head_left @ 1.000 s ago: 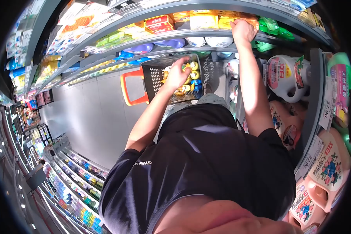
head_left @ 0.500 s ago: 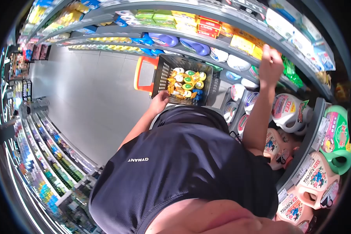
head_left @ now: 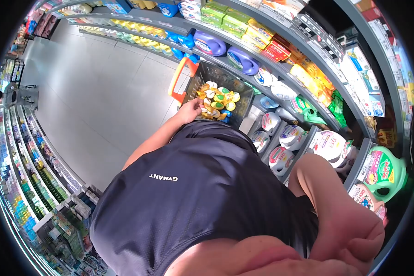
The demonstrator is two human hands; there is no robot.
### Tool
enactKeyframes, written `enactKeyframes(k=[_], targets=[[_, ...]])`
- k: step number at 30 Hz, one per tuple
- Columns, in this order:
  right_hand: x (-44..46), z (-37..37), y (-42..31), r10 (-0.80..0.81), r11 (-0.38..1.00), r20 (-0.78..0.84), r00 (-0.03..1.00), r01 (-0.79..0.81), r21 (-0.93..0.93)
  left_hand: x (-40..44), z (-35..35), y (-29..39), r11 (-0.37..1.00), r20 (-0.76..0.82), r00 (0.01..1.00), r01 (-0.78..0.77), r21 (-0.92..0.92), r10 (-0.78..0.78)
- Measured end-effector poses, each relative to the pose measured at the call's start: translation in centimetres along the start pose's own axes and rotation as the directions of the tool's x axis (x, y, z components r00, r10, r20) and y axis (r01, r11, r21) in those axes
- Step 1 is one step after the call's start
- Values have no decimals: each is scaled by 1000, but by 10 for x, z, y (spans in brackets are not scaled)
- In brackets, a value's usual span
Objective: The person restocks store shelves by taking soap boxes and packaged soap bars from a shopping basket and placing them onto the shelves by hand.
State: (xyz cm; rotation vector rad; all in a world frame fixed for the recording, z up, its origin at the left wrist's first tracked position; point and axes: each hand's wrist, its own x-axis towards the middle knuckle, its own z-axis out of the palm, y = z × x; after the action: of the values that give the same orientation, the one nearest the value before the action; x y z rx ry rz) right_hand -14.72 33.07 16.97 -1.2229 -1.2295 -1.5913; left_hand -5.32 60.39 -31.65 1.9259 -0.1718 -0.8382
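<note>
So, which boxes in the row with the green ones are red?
The red boxes, between the yellow boxes and the orange packs; the green boxes sit farther left.

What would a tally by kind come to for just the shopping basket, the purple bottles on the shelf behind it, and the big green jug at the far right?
Shopping basket: 1
Purple bottles: 2
Big green jug: 1
Total: 4

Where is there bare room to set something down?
Grey floor lies bare between the orange handle and lower-left shelving. Crowded: the basket, heaped with packs by the left hand, and the rows of white bottles at right.
</note>
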Motion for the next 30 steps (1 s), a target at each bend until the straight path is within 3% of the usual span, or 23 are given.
enactKeyframes(k=[3, 9, 12, 18, 21, 30], targets=[[1, 28, -1, -30, 998, -22, 999, 31, 54, -10, -12, 0, 1000, -10, 999, 31, 0, -31], [12, 53, -18, 38, 987, 40, 998, -31, -157, -26, -37, -11, 997, 14, 999, 40, -65, -39], [7, 74, -18, 64, 998, 40, 997, -65, 14, -29, -49, -22, 998, -29, 1000, -2, -60, 0], [11, 98, -33, 16, 989, 64, 998, -6, -148, -37, -74, -26, 1000, -34, 999, -13, -9, 12], [8, 114, -36, -7, 997, 57, 998, 11, -72, -38, -80, -31, 1000, -45, 999, -22, 20, 23], [15, 133, -58, -16, 994, 174, 985, 35, -108, -42, -89, -51, 989, -31, 997, -72, -129, 69]])
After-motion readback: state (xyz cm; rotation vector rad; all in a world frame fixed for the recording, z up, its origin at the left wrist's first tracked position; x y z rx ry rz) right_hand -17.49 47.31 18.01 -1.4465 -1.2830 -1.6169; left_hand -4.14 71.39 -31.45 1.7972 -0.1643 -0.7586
